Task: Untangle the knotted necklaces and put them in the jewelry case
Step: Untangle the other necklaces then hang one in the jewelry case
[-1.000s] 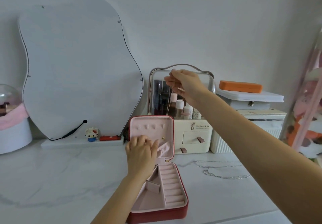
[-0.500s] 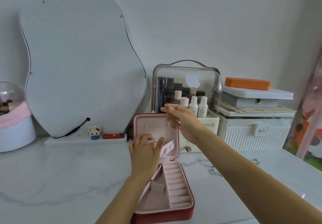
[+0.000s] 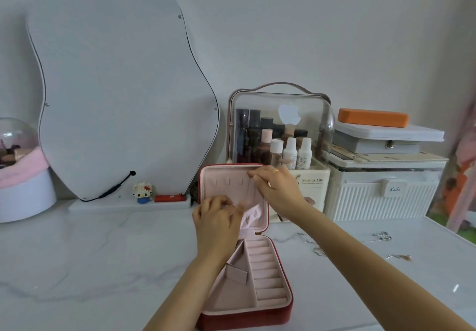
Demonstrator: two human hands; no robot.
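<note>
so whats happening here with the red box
A person is working at an open red jewelry case on a marble table. The right hand pinches something at the top of the upright lid, probably a fine necklace. The left hand holds the lid's pink pocket open. More chains lie on the table.

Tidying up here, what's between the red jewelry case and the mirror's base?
In the head view, bare white tabletop separates the jewelry case from the mirror base.

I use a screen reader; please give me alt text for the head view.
Both hands work at the upright lid of an open red jewelry case: the right hand pinches at its top edge, the left hand holds its pocket. Loose necklaces lie on the marble table.
</note>
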